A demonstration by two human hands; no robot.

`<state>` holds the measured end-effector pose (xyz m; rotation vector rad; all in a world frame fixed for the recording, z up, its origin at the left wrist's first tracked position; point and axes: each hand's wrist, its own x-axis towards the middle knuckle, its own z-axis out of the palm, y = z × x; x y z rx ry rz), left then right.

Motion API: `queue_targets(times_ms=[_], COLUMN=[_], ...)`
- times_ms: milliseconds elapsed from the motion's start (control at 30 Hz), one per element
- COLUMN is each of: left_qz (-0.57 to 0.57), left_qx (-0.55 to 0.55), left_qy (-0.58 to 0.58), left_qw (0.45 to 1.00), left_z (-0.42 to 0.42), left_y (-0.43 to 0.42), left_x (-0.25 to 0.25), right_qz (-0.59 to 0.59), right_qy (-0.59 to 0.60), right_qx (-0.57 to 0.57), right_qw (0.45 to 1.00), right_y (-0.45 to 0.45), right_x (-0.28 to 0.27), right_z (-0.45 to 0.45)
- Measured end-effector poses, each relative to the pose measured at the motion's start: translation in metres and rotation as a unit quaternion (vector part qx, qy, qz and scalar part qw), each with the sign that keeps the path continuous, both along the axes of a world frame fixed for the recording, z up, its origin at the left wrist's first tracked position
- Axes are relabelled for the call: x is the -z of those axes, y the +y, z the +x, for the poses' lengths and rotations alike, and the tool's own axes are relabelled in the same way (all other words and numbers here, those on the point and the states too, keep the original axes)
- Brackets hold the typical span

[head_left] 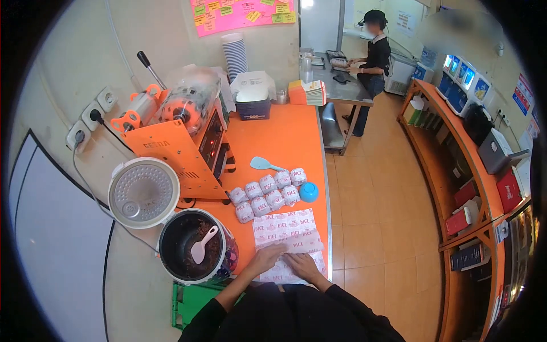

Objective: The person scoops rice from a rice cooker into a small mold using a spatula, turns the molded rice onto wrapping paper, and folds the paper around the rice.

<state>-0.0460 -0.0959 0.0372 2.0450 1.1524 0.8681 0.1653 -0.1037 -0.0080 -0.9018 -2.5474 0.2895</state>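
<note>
Both hands work at a white wrapping paper (285, 223) printed with red lettering, near the table's front edge. My left hand (266, 260) grips the folded-over part of the paper at its left side. My right hand (303, 267) holds the fold from below, close beside the left. Whatever lies under the fold is hidden. Just beyond the paper, several paper-wrapped rice balls (260, 205) stand in two rows. A small blue bowl (309, 192) sits at their right end, and a light blue paddle (265, 164) lies behind them.
At left, an open rice cooker (228, 251) holds dark-coloured food and a pink rice paddle (203, 246). An orange sealing machine (176, 149), stacked cups (234, 56) and a dark box (253, 108) stand behind. A co-worker (376, 57) stands at a metal table (356, 93).
</note>
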Motion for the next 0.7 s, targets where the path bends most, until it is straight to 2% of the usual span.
queue_targets(times_ms=[100,167,200,267,300,367,467,600,700], left_qz=[-0.034,0.002,0.000,0.084,0.082,0.097,0.154,0.152,0.106], left_qx=[0.007,0.028,0.024,0.045,0.043,0.002,-0.029,-0.065,-0.162], left_qy=[-0.031,0.032,0.032,0.176,0.177,0.250,0.241,0.159,0.102], left_qw=[0.999,0.999,0.999,0.980,0.980,0.963,0.958,0.973,0.976], left_z=[-0.005,-0.008,-0.006,0.003,0.009,0.023,0.035,0.026,0.019], left_y=[-0.008,-0.010,-0.014,-0.023,-0.027,-0.038,-0.046,-0.041,-0.042], left_x=[0.002,-0.001,-0.006,-0.015,-0.011,0.000,0.016,0.028,0.033], right_qz=[-0.011,0.119,0.117,0.136,0.135,0.150,0.132,0.091,0.038], right_qy=[-0.002,0.061,0.061,0.026,0.027,0.000,0.021,0.066,0.077], right_qx=[0.002,0.005,0.001,0.052,0.050,0.059,0.089,0.059,0.033], right_qw=[1.000,0.991,0.991,0.989,0.989,0.987,0.987,0.992,0.996], right_y=[0.002,0.007,0.006,-0.001,-0.002,-0.004,0.002,0.019,0.024], right_x=[0.000,0.005,0.010,0.017,0.019,0.018,-0.004,0.004,0.003], right_z=[0.002,0.004,0.006,0.008,0.009,0.011,0.007,0.020,0.027])
